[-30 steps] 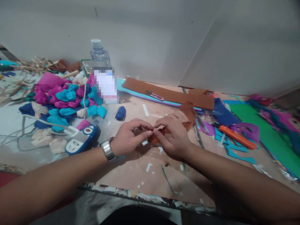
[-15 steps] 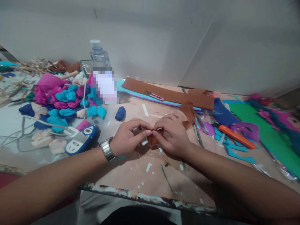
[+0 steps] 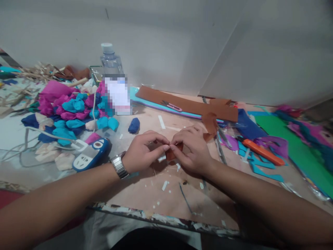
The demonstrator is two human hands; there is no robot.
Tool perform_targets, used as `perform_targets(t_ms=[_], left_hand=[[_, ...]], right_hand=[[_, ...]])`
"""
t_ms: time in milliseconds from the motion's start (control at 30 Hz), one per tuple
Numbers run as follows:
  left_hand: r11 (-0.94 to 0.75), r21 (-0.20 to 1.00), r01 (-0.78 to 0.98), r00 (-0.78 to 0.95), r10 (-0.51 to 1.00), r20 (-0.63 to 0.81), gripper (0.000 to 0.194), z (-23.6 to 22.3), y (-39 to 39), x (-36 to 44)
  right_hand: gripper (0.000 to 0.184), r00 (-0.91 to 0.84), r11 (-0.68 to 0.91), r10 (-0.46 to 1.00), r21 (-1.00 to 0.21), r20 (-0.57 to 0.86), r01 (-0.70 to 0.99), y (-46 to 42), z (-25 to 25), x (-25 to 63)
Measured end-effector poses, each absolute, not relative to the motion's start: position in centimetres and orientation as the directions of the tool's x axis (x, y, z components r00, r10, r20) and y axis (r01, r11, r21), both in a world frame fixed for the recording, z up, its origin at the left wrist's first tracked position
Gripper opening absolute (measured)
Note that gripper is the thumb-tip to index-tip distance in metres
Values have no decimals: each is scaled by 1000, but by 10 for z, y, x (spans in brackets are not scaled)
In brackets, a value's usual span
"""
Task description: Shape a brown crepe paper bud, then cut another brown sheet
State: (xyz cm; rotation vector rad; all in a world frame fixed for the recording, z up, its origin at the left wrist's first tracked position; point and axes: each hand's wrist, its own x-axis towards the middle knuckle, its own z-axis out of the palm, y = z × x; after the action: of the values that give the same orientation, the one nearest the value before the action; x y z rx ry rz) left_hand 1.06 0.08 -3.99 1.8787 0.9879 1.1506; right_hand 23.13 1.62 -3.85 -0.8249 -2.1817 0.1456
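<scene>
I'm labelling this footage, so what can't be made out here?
All in the head view:
Brown piece: partly covered by left hand and right hand.
Bottle: lower part hidden behind the phone.
Phone screen: text lost to pixelation.
Green sheet: cut off by right edge.

You are working in dim, flat, greyish light, apparently falling from above. Your forearms [image 3: 99, 180] are casting soft shadows onto the tabletop [image 3: 156, 194]; the area beneath the right one is lying in near darkness. Your watch [image 3: 120, 166] is catching small highlights. Fine detail is smearing: the brown piece [image 3: 173, 152] between your fingers [image 3: 159, 151] is reading softly. Coarse pixelation is masking a bright screen [image 3: 117, 93]. Toward the right edge, coloured scraps [image 3: 299, 121] are blurring.
</scene>
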Motion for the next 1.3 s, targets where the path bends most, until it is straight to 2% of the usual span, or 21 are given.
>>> perform_targets(t_ms=[367, 600, 1000, 1167, 1300], left_hand=[[-442, 863, 246, 307, 880, 363, 18, -44, 1, 10], [-331, 939, 90, 302, 908, 291, 35, -44, -2, 15], [-239, 970, 42, 264, 939, 220, 27, -41, -5, 17], [-238, 970, 39, 279, 935, 218, 15, -43, -4, 16], [-236, 971, 43, 289, 933, 214, 16, -42, -3, 17]], right_hand=[[10, -479, 738, 670, -437, 567, 514, 22, -44, 232], [13, -447, 760, 644, -451, 621, 468, 21, -43, 232], [13, -448, 779, 620, -442, 644, 445, 20, -44, 232], [14, -442, 772, 628, -440, 641, 459, 20, -43, 232], [13, -441, 771, 628, -437, 641, 463, 20, -43, 232]])
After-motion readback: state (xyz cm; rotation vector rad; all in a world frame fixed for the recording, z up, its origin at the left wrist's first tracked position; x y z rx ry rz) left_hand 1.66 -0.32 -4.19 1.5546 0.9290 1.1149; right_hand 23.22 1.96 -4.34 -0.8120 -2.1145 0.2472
